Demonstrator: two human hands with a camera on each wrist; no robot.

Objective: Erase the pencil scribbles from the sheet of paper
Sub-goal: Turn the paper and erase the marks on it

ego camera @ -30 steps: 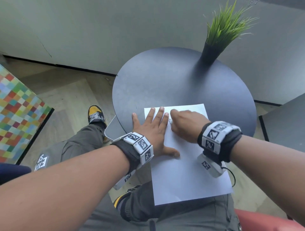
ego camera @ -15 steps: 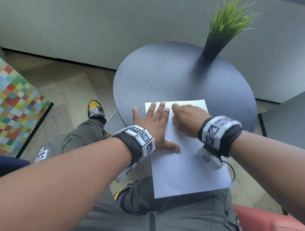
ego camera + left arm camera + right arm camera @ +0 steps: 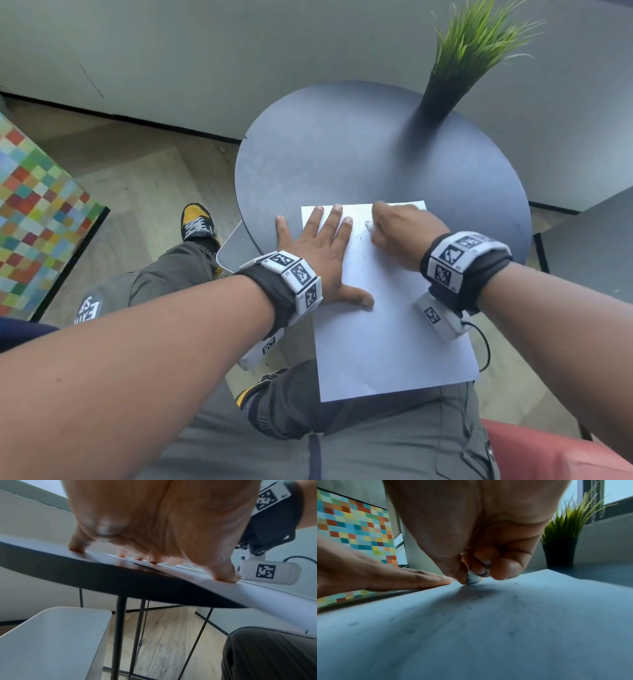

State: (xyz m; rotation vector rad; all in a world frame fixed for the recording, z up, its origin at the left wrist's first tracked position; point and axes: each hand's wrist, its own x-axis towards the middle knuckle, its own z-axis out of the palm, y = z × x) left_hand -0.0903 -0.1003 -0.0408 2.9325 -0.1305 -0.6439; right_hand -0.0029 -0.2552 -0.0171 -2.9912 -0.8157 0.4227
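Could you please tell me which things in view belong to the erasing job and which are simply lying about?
Part of the job:
- sheet of paper
- eraser, pinched in the right hand
- left hand, pressing the paper flat
- round table

Just lying about:
- potted plant
- white bin
- checkered panel

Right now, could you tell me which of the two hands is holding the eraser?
The right hand pinches the eraser; the left hand lies flat on the paper.

Round dark table [image 3: 342,154] carrying a white sheet of paper [image 3: 387,342] overhanging its near edge, and, far beyond the sheet, a black potted grass plant [image 3: 442,92] near the rim.
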